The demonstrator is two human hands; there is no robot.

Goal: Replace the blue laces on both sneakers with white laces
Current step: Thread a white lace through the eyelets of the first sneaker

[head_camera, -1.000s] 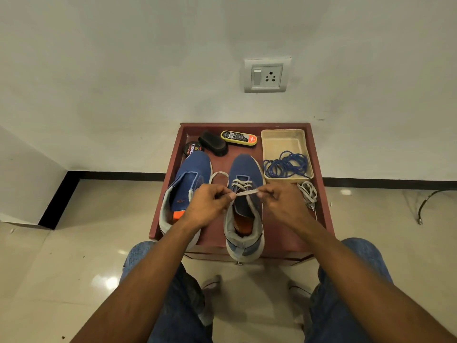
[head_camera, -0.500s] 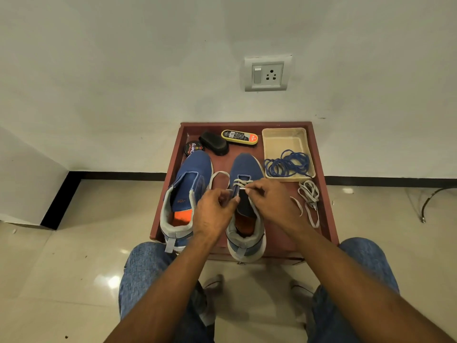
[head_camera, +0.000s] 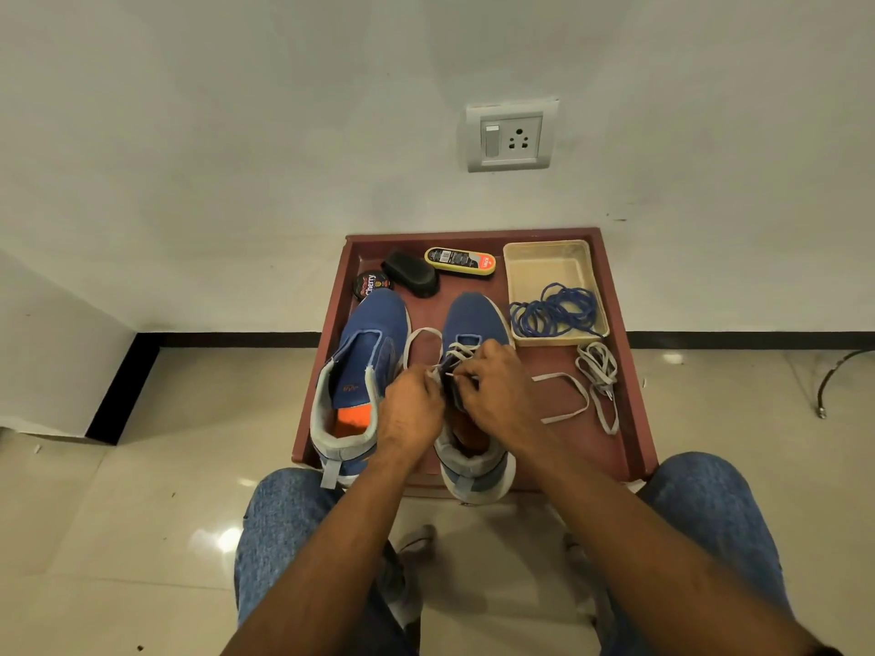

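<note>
Two blue sneakers stand on a red-brown table (head_camera: 629,419). The left sneaker (head_camera: 364,352) has no lace. The right sneaker (head_camera: 473,319) carries a white lace (head_camera: 457,351) through its front eyelets. My left hand (head_camera: 412,409) and my right hand (head_camera: 492,385) meet over the right sneaker's tongue, both pinching the white lace. One loose end loops left (head_camera: 419,334) between the shoes, another trails right (head_camera: 563,395). A second white lace (head_camera: 599,366) lies bundled at the right. Blue laces (head_camera: 554,314) are coiled in a beige tray (head_camera: 544,258).
A round polish tin (head_camera: 370,284), a black brush (head_camera: 411,273) and a yellow polish applicator (head_camera: 460,261) lie at the table's back. The wall with a socket (head_camera: 509,137) stands behind. My jeans-clad knees (head_camera: 284,523) flank the table's front edge.
My hands have come together from a spread pull of the lace. They now work close over the right sneaker's tongue, and the free end has dropped onto the table at the right.
</note>
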